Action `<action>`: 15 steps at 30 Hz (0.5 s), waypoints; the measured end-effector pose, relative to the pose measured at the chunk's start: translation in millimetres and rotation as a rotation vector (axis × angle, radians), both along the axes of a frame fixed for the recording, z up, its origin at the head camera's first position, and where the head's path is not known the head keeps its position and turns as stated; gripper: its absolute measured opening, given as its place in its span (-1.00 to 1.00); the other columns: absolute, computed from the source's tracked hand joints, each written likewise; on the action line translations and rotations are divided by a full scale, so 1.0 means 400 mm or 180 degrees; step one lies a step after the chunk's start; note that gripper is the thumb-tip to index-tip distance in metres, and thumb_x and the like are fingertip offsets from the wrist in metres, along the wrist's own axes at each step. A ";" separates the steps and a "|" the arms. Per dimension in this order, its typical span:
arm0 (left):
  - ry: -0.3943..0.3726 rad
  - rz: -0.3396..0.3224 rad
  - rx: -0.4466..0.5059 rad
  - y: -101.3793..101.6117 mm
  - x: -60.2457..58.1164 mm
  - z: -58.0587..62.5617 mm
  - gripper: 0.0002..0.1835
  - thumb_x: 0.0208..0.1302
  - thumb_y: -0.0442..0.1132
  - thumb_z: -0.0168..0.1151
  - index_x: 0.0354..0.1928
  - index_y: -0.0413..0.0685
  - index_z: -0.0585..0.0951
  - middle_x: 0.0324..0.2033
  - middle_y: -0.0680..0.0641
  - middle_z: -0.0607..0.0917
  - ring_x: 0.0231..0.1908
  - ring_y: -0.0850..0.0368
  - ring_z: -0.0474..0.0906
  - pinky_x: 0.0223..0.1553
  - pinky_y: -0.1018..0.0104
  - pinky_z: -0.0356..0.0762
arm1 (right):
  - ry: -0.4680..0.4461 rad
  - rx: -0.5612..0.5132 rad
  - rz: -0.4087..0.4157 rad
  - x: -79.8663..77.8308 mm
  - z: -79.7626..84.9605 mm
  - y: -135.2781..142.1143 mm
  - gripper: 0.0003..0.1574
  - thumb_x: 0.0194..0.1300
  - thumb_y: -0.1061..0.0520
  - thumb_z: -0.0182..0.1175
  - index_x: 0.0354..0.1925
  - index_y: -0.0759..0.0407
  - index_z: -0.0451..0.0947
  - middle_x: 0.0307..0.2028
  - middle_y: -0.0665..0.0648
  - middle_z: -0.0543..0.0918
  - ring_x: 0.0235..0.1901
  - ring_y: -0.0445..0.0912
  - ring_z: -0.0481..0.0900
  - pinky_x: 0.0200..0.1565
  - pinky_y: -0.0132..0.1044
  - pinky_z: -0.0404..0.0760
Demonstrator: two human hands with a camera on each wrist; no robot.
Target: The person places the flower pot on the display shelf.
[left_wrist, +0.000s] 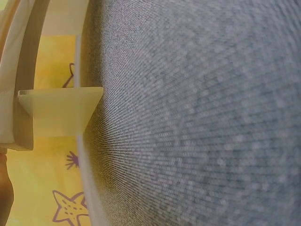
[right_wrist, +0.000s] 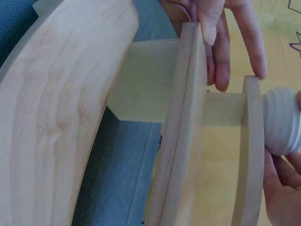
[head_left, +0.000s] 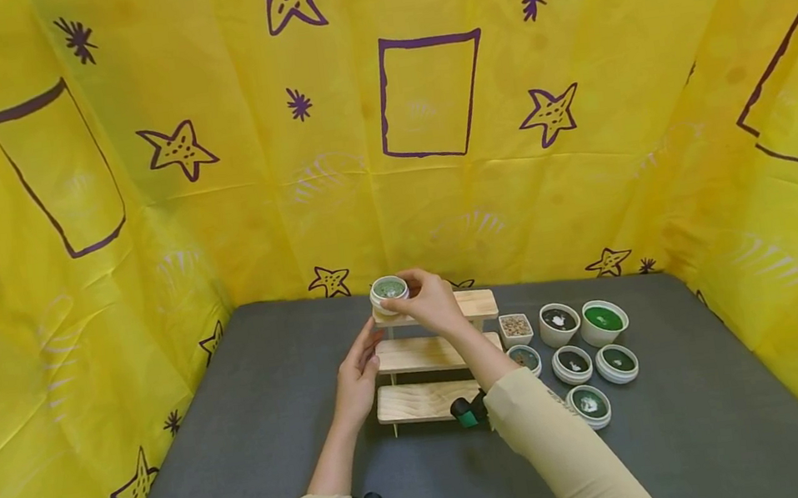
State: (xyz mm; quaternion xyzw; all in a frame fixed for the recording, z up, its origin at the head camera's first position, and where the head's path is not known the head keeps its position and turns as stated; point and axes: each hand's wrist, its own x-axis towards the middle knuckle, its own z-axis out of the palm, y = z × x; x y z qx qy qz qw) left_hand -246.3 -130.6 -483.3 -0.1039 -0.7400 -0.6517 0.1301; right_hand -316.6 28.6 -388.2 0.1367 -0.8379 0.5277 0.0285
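White and round, the little pot (head_left: 389,290) pinched in your right hand (head_left: 431,304), at the top shelf (head_left: 478,304) above your left hand (head_left: 356,379), whose straight fingers (right_wrist: 249,37) only touch the wooden stand (head_left: 424,353), should feel light, hard and slippery, so hold its sides gently.

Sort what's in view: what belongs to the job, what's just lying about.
Job:
green-filled white pot, pinched by right hand
wooden shelves, touched by left hand

Lying about, though possibly for the job too:
other round pots at right
square pot of grainy bits
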 end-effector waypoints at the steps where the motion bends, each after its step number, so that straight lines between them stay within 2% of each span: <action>1: 0.0010 0.0003 -0.0007 0.000 -0.001 0.000 -0.33 0.39 -0.57 -0.09 0.49 0.04 0.27 0.30 -0.30 0.51 0.39 -0.20 0.36 0.42 -0.08 0.28 | 0.0001 0.0011 -0.0003 0.002 0.002 -0.001 -0.27 0.09 -0.04 0.47 0.20 0.14 0.54 0.04 0.15 0.71 0.00 0.03 0.67 -0.01 -0.12 0.69; 15: 0.0007 -0.0035 0.0017 0.000 -0.004 -0.002 -0.35 0.41 -0.56 -0.10 0.49 0.01 0.25 0.33 -0.31 0.48 0.40 -0.21 0.34 0.43 -0.15 0.26 | 0.0032 0.0085 -0.0032 0.011 0.004 -0.003 -0.25 0.09 -0.05 0.48 0.22 0.11 0.52 0.06 0.13 0.70 0.01 0.03 0.66 0.05 -0.09 0.66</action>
